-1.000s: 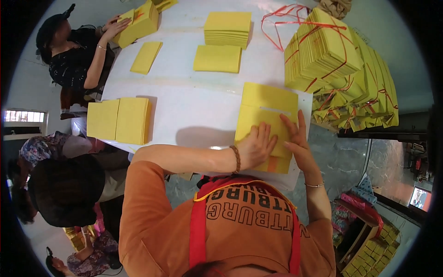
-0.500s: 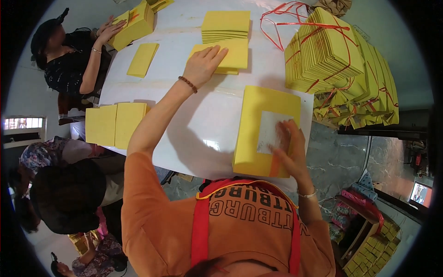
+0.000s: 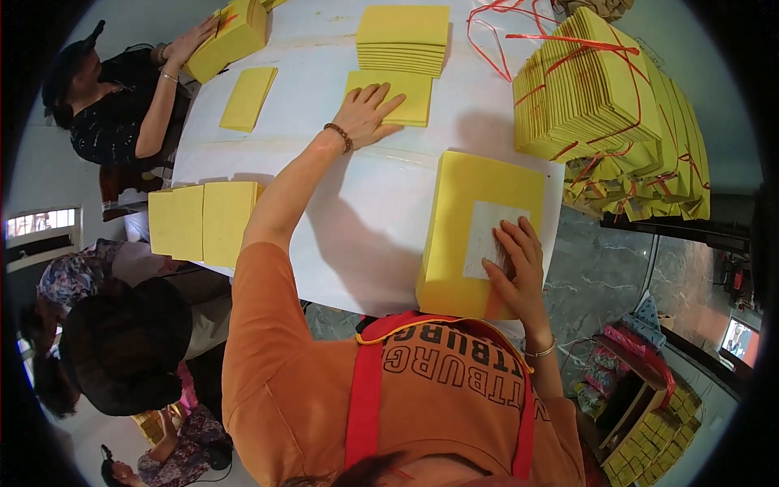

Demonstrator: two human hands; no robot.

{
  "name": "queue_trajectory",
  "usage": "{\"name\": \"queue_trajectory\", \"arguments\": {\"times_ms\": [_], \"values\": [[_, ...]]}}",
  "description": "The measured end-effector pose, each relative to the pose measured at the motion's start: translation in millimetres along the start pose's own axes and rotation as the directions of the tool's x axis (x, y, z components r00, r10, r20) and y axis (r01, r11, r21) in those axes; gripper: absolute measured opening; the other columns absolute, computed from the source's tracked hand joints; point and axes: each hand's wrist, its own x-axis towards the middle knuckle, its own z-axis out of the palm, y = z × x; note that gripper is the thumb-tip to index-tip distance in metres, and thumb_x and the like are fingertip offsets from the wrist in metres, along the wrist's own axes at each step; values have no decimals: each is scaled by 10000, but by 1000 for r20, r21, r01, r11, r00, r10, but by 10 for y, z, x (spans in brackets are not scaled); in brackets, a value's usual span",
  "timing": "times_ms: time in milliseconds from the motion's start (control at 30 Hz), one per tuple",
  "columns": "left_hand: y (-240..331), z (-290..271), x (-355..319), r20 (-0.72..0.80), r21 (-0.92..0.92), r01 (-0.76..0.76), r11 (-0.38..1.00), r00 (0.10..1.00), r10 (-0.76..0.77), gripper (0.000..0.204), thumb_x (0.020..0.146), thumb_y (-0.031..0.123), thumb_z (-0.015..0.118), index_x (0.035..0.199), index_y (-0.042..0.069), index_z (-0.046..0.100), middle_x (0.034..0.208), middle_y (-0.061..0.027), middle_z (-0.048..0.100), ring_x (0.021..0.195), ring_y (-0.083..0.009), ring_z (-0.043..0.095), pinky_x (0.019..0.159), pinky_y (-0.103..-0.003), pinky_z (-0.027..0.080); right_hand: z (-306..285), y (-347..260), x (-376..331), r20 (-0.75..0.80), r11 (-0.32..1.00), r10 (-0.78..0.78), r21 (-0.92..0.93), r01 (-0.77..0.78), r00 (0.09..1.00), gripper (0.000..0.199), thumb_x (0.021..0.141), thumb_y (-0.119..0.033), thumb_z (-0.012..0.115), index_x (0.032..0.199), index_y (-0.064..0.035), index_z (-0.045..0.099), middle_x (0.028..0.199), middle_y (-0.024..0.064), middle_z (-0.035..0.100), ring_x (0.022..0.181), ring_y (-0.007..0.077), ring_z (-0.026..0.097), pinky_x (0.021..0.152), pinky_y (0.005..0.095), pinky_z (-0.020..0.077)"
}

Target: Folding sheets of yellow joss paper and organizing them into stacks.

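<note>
My left hand (image 3: pixel 367 114) lies flat, fingers spread, on a thin stack of yellow paper sheets (image 3: pixel 395 95) at the far middle of the white table (image 3: pixel 357 219). My right hand (image 3: pixel 513 264) rests on a thick stack of yellow sheets (image 3: pixel 479 231) at the table's near edge, with its fingers on a pale silvery square in the middle of the top sheet. Behind the left hand stands a taller yellow stack (image 3: pixel 403 36).
Tall bundles of yellow paper tied with red string (image 3: pixel 604 105) fill the right side. Two yellow piles (image 3: pixel 203 221) sit at the left edge. A person in black (image 3: pixel 114 105) handles a yellow stack (image 3: pixel 227 36) at the far left. Another person sits at lower left.
My left hand left the near stack and reached across the table onto the thin far stack. My right hand stayed on the near stack, sliding slightly toward me.
</note>
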Motion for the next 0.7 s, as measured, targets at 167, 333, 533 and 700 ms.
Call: {"name": "queue_trajectory", "arguments": {"times_ms": [167,333,533,700], "values": [[-1,143,-68,-19,81,8,997,1000,-7,499,920,463,405,1382,278,363,1415,-158,315,1285,-311,308,1043,-479,234,14,11,-11,6,999,-31,-17,31,1000,467,756,-174,695,1194,-84,563,1296,89,486,1290,328,344,1029,417,298],[32,70,-19,-16,120,-28,992,999,30,495,916,442,426,1375,265,369,1383,-149,350,1262,-311,333,1015,-476,268,-127,-27,-45,-44,995,-100,-28,99,994,421,748,-181,697,1151,-117,590,1267,52,514,1272,301,377,1037,468,253],[111,-221,70,171,148,-155,977,977,129,457,884,379,507,1294,189,436,1299,-101,429,1169,-264,428,905,-435,357,-174,60,-245,34,978,-160,-133,164,986,345,741,-210,707,1067,-145,615,1204,0,554,1249,254,415,1010,507,240],[417,-507,-29,-140,-22,-28,999,990,24,379,860,259,571,1204,113,515,1220,-130,504,1052,-284,526,839,-407,412,-45,147,-285,-1,989,-140,-51,140,990,322,734,-223,717,1029,-142,620,1172,9,568,1238,260,429,991,478,279]]}}
